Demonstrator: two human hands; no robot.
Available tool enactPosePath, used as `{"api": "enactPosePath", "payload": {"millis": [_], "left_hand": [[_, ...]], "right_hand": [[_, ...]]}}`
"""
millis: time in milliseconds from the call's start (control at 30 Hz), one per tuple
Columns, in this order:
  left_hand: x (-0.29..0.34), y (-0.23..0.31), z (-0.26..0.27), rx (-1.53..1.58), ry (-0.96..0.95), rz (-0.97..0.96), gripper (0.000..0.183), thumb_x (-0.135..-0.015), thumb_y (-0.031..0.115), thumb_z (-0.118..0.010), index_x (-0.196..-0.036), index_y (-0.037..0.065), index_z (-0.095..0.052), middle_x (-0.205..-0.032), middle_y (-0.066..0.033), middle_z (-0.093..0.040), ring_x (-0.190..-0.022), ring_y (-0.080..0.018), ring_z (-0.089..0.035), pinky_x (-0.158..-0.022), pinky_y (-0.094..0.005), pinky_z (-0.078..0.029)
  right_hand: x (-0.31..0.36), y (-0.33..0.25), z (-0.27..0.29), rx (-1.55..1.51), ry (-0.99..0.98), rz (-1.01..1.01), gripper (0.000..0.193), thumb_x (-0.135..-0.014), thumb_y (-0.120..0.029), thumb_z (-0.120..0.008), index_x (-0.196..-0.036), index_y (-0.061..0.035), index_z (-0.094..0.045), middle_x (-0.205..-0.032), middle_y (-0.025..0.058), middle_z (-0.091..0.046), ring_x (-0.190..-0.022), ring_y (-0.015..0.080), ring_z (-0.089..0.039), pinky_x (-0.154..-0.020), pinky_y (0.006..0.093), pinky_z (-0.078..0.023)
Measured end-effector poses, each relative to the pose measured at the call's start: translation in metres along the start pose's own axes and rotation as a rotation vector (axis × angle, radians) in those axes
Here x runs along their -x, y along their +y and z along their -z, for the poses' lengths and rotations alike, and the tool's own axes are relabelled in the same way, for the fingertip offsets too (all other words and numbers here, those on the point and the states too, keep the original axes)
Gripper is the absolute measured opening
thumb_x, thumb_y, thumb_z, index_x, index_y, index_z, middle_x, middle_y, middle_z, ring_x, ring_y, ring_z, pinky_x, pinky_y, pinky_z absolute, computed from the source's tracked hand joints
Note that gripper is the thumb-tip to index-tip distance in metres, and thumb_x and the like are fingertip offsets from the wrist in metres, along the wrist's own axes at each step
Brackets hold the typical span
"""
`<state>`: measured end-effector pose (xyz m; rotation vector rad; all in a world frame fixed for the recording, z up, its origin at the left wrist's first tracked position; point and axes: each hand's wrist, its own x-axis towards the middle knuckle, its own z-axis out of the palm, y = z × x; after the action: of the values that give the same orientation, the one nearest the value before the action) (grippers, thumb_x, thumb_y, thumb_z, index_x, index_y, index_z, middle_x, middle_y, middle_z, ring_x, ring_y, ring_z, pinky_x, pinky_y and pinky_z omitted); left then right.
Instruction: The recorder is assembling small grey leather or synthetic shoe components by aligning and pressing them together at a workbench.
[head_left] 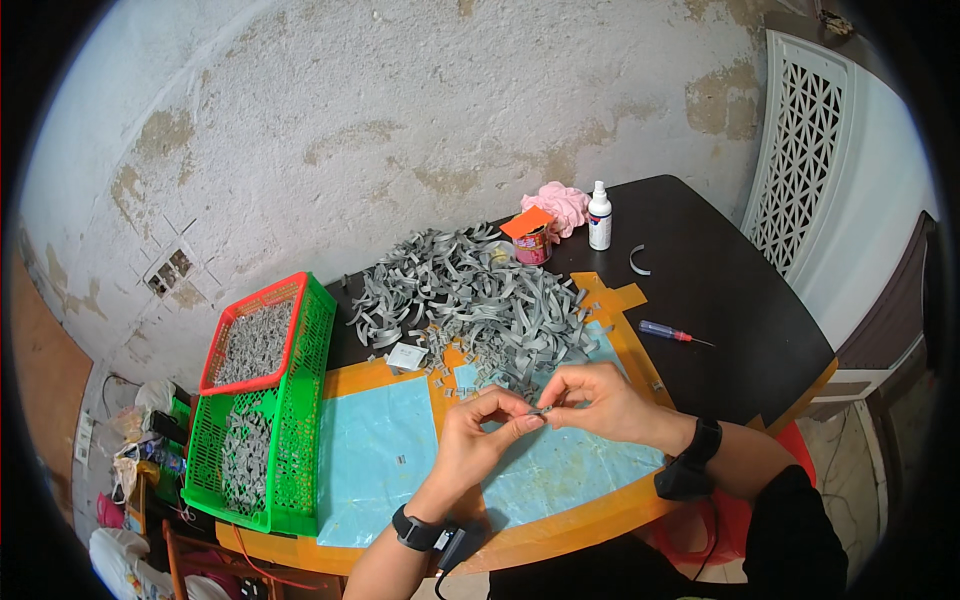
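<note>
Over the blue sheet (375,460) on the table, my left hand (480,435) and my right hand (605,408) meet, fingertips pinched together. Between them is a small grey piece (541,410), mostly covered by the fingers, so its exact shape is hidden. Just beyond my hands lies a big heap of curved grey strips (470,290). Smaller grey clips (465,350) are scattered along the heap's near edge, beside a small white box (406,357).
At left, a green basket (325,350) and a red basket (299,330) hold many small grey pieces. A screwdriver (668,331), a white spray bottle (599,218), a can (532,247), pink cloth (560,207) and one loose curved strip (634,264) are on the dark tabletop.
</note>
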<state>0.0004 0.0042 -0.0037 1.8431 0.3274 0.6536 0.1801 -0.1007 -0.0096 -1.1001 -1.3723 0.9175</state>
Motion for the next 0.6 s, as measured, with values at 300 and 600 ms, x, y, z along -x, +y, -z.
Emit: {"api": "enactPosePath", "payload": {"millis": [300, 600], "left_hand": [[0.001, 0.018, 0.0, -0.225, -0.025, 0.078, 0.012, -0.083, 0.009, -0.069, -0.086, -0.001, -0.063, -0.086, -0.0067, -0.064, -0.082, -0.015, -0.062, -0.075, -0.0289, -0.049], [0.001, 0.013, 0.002, -0.452, -0.026, -0.163, 0.013, -0.081, 0.0, -0.067, -0.093, 0.001, -0.062, -0.086, -0.0097, -0.064, -0.075, -0.0234, -0.064, -0.067, -0.0305, -0.05]], "right_hand": [[-0.002, 0.0, 0.002, -0.037, -0.092, -0.137, 0.013, -0.085, -0.002, -0.066, -0.092, 0.0047, -0.058, -0.084, 0.0079, -0.064, -0.075, 0.0118, -0.064, -0.068, 0.0254, -0.053], [-0.002, 0.005, 0.002, -0.126, -0.118, -0.196, 0.012, -0.087, -0.005, -0.064, -0.09, 0.0031, -0.056, -0.082, 0.0066, -0.064, -0.071, 0.0111, -0.063, -0.065, 0.0245, -0.052]]}}
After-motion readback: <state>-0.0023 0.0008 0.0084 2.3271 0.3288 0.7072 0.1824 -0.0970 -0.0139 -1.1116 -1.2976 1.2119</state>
